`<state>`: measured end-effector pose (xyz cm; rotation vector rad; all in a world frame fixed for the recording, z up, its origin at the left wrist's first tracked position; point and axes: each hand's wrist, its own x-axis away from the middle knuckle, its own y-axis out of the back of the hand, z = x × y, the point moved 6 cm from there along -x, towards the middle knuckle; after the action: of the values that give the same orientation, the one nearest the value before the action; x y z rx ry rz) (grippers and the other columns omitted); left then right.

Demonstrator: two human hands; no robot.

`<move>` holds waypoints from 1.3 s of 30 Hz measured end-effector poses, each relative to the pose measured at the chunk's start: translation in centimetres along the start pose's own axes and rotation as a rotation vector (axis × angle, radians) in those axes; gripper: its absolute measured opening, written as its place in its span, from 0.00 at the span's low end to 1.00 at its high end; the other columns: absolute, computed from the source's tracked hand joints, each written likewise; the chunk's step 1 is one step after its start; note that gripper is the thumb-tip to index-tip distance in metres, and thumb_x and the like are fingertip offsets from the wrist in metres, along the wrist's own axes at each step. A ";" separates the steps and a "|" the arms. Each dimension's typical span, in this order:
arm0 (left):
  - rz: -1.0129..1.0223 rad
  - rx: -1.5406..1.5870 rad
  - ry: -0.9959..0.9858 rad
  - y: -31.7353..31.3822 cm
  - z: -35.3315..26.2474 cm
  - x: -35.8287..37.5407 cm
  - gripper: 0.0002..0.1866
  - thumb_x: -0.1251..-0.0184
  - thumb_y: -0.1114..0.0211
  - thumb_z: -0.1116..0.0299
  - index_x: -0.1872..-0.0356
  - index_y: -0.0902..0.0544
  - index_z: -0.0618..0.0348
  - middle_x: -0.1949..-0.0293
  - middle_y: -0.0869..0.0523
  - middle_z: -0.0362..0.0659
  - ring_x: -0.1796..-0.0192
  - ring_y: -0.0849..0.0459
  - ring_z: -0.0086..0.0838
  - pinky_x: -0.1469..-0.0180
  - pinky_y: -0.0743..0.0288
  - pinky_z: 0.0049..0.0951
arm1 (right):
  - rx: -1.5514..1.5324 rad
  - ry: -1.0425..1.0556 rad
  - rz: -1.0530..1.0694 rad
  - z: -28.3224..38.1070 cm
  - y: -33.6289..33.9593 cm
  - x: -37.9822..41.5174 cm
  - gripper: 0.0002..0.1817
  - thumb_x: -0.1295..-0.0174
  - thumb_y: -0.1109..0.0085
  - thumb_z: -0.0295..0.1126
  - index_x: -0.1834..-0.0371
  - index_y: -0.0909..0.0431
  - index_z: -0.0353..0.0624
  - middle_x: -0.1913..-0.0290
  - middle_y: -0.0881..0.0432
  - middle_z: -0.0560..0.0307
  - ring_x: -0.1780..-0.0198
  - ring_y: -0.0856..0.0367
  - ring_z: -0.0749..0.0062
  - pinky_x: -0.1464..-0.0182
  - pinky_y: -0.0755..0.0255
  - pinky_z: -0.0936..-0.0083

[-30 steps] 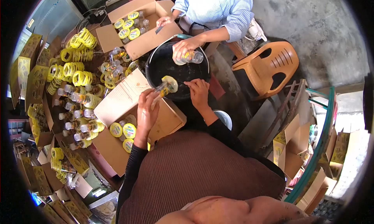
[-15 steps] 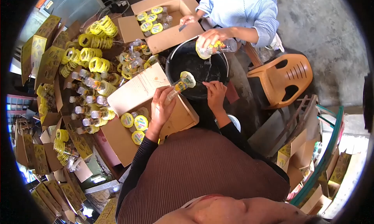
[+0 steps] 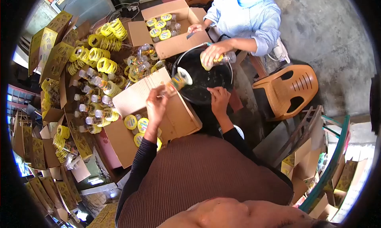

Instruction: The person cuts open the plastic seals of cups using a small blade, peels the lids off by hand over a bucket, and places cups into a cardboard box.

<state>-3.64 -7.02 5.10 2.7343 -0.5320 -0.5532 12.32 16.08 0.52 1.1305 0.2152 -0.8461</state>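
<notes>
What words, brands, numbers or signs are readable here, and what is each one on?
"Lemon", as best I can read it, on a round yellow-rimmed top in the near box.
Too small or blurred to read: the tops in the far box, the printed yellow cartons, and the bottle in the left hand.
I see no readable numbers or signs.

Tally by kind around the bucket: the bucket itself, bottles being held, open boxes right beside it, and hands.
Bucket: 1
Held bottles: 2
Open boxes: 2
Hands: left hand, right hand, co-worker's hands: 4
Total: 9
</notes>
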 end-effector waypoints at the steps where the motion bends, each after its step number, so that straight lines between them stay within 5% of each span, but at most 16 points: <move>1: -0.028 0.144 0.105 0.3 1.7 -0.3 0.16 0.33 0.31 0.70 0.47 0.19 0.67 0.57 0.12 0.48 0.59 0.13 0.28 0.57 0.17 0.27 | 0.006 0.010 -0.007 0.1 0.1 0.0 0.11 0.37 0.39 0.25 0.55 0.14 0.54 0.62 0.24 0.64 0.56 0.25 0.65 0.48 0.38 0.64; 4: -0.072 0.364 0.293 1.2 4.1 -1.2 0.22 0.26 0.35 0.57 0.46 0.21 0.68 0.60 0.13 0.44 0.57 0.14 0.25 0.58 0.18 0.26 | -0.019 0.015 0.003 0.2 0.2 0.0 0.11 0.36 0.40 0.25 0.54 0.14 0.53 0.61 0.24 0.64 0.55 0.25 0.66 0.48 0.39 0.63; 6: -0.121 0.406 0.300 1.1 3.6 -1.1 0.17 0.27 0.34 0.63 0.46 0.20 0.65 0.59 0.13 0.44 0.58 0.13 0.26 0.58 0.18 0.27 | -0.020 0.021 0.005 0.1 0.2 0.2 0.11 0.36 0.40 0.25 0.54 0.14 0.53 0.61 0.24 0.64 0.55 0.25 0.66 0.48 0.39 0.64; 10: 0.252 -0.070 -0.061 -1.9 1.5 0.2 0.17 0.39 0.26 0.68 0.51 0.17 0.62 0.57 0.13 0.48 0.64 0.13 0.30 0.62 0.18 0.31 | -0.020 0.038 -0.003 0.0 0.0 0.2 0.11 0.36 0.40 0.26 0.54 0.14 0.54 0.60 0.24 0.64 0.55 0.25 0.66 0.48 0.39 0.63; 21: -0.184 -0.008 0.123 5.6 5.9 -6.7 0.21 0.35 0.28 0.60 0.47 0.18 0.66 0.57 0.10 0.51 0.62 0.10 0.35 0.57 0.17 0.32 | -0.041 0.057 0.014 0.1 0.2 0.1 0.12 0.37 0.39 0.25 0.53 0.15 0.54 0.60 0.23 0.64 0.55 0.25 0.65 0.47 0.38 0.63; 24: -0.307 -0.357 -0.062 6.7 8.9 -8.9 0.24 0.35 0.28 0.58 0.44 0.19 0.63 0.50 0.14 0.56 0.49 0.14 0.44 0.48 0.20 0.38 | -0.051 0.061 0.026 0.1 0.2 0.3 0.12 0.37 0.38 0.25 0.53 0.14 0.54 0.60 0.23 0.64 0.55 0.25 0.65 0.47 0.38 0.63; 28: -0.364 -0.259 0.020 8.8 10.3 -6.8 0.22 0.37 0.27 0.59 0.47 0.17 0.62 0.50 0.16 0.57 0.47 0.17 0.44 0.47 0.21 0.41 | -0.045 0.069 0.025 -0.3 -0.1 0.2 0.12 0.37 0.39 0.25 0.54 0.14 0.55 0.60 0.23 0.64 0.54 0.25 0.64 0.46 0.38 0.62; 31: -0.245 -0.365 0.080 9.3 10.4 -2.0 0.18 0.40 0.24 0.63 0.54 0.15 0.63 0.55 0.15 0.50 0.55 0.14 0.37 0.52 0.19 0.34 | -0.038 0.071 0.045 -0.5 -0.3 0.4 0.13 0.37 0.39 0.25 0.52 0.14 0.56 0.60 0.23 0.64 0.53 0.24 0.63 0.46 0.37 0.61; 33: -0.201 -0.457 0.043 9.2 11.6 1.7 0.16 0.46 0.22 0.66 0.59 0.15 0.62 0.60 0.16 0.51 0.60 0.17 0.40 0.58 0.21 0.38 | -0.049 0.079 0.055 -0.3 -0.2 0.4 0.13 0.37 0.39 0.25 0.52 0.15 0.56 0.59 0.23 0.64 0.53 0.24 0.63 0.46 0.37 0.61; 36: -0.038 -0.573 0.192 8.4 13.8 6.8 0.23 0.50 0.21 0.60 0.56 0.16 0.62 0.60 0.17 0.51 0.53 0.19 0.45 0.48 0.25 0.43 | -0.057 0.094 0.037 -0.4 -0.3 0.3 0.14 0.37 0.39 0.26 0.51 0.15 0.57 0.59 0.23 0.64 0.53 0.24 0.62 0.46 0.37 0.61; 39: 0.110 -0.790 0.243 6.7 13.5 10.2 0.33 0.58 0.18 0.58 0.48 0.19 0.55 0.45 0.25 0.50 0.40 0.27 0.50 0.43 0.28 0.52 | -0.051 0.096 0.038 -0.3 -0.2 0.5 0.14 0.37 0.39 0.26 0.52 0.15 0.58 0.59 0.23 0.64 0.53 0.24 0.63 0.46 0.37 0.61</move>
<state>-2.54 -20.08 -7.52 1.9671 -0.3066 -0.3020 12.55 16.11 -0.06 1.1249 0.2921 -0.7494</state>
